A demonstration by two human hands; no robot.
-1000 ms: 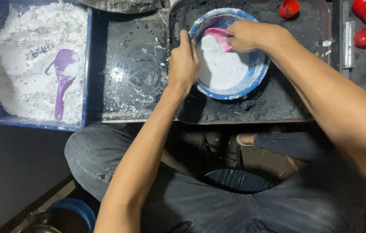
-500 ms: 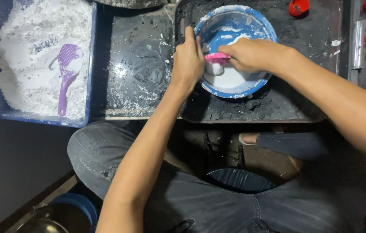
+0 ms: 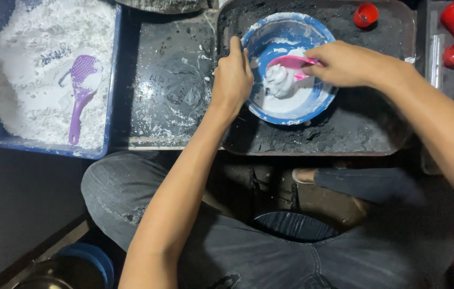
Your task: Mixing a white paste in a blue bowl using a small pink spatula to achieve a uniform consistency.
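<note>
The blue bowl (image 3: pixel 291 69) sits in a dark, soot-crusted tray (image 3: pixel 387 128) on the far right of the work surface, with white paste pooled in its bottom. The left hand (image 3: pixel 233 80) clamps the bowl's left rim, thumb over the edge and fingers curled against the outside wall. The right hand (image 3: pixel 344 63) is closed round the handle of a pink spatula (image 3: pixel 291 63), whose blade carries a lump of white paste (image 3: pixel 279 83) over the middle of the bowl.

To my eye the bowl is light, thin plastic, likely to skate or tip on that gritty tray unless it is pinned at the rim, and the rim is smeared, so probably slick. The paste looks thick and sticky, clinging in a clot rather than running. The spatula seems stiff enough to scrape, best held well back on the handle, clear of the mess.

Off to the far left a blue tub (image 3: pixel 110 96) holds loose white powder with a purple scoop (image 3: pixel 79 93) lying in it. Red caps (image 3: pixel 366 15) lie at the far right
</note>
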